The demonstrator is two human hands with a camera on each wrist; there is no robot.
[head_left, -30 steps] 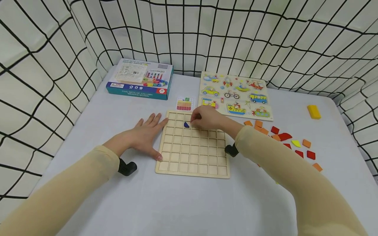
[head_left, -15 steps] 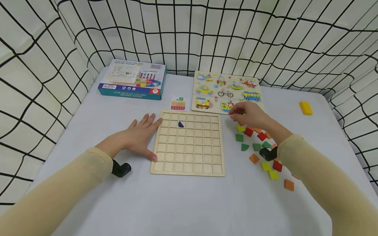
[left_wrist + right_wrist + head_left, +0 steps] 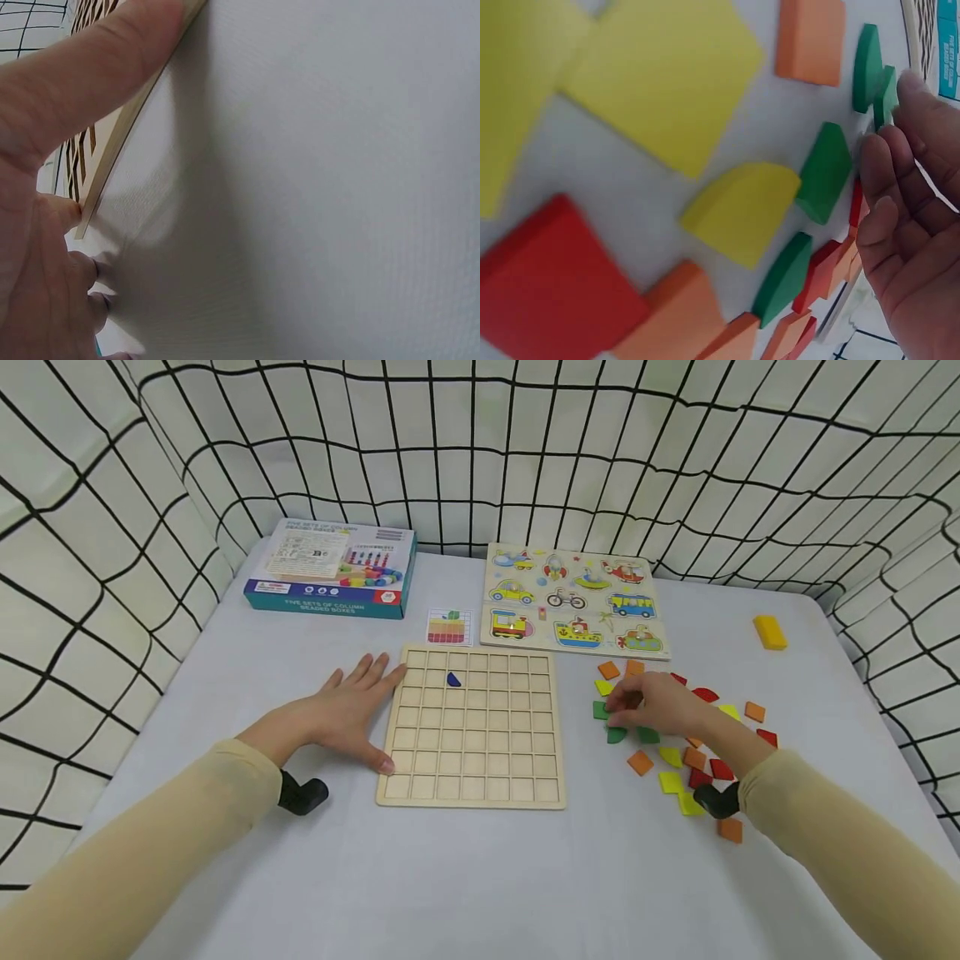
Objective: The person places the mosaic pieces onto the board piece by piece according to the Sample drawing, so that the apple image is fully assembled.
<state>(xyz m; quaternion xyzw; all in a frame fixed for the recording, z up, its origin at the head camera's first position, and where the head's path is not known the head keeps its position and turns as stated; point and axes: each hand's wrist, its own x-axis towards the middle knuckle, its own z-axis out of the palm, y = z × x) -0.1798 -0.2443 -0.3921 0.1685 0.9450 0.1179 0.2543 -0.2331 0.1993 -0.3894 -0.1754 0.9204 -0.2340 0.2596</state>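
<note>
A wooden grid board (image 3: 472,777) lies in the middle of the table with one blue piece (image 3: 453,679) in a cell near its far edge. My left hand (image 3: 352,710) lies flat on the table, fingers straight, touching the board's left edge (image 3: 112,157). My right hand (image 3: 648,706) is over a scatter of coloured pieces right of the board. Its thumb and fingertips pinch a small green piece (image 3: 885,97) at the pile's left side, which stands tilted on edge. More green pieces (image 3: 825,172), a yellow one (image 3: 739,210) and red and orange ones lie around it.
A vehicle peg puzzle (image 3: 573,597) lies behind the board, and a small pattern card (image 3: 448,627) sits at the board's far edge. A blue toy box (image 3: 330,568) is at the back left, a yellow block (image 3: 770,632) far right. Grid-patterned cloth walls surround the table.
My right hand left the blue piece in the board, swung right past the vehicle puzzle and came down onto the loose pieces. My left hand stayed at the board's edge.
</note>
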